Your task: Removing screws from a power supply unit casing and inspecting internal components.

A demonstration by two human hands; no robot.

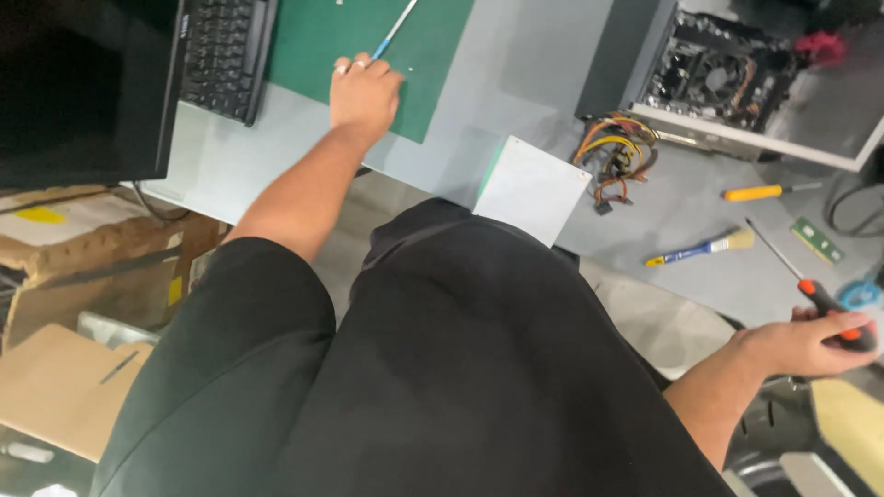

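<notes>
Item one: our left hand [365, 92], fingers curled, rested on the near edge of the green cutting mat [322, 37] on the tabletop [516, 83], closed about the end of a thin blue-handled tool [394, 29] that ran away across the mat.

Item two: our right hand [810, 342], held off the tabletop's near edge, was clamped round the orange-and-black handle of a long screwdriver [810, 290], its shaft pointing back over the tabletop.

Item three, near the right hand: a blue-handled brush [702, 248], a yellow-handled screwdriver [764, 191] and a small green memory module [817, 240].

Item four, farther out: a white square panel [532, 189] at the near edge, a bundle of coloured cables [615, 152], an open computer case [727, 78], and a black keyboard [226, 55] beside the mat.
</notes>
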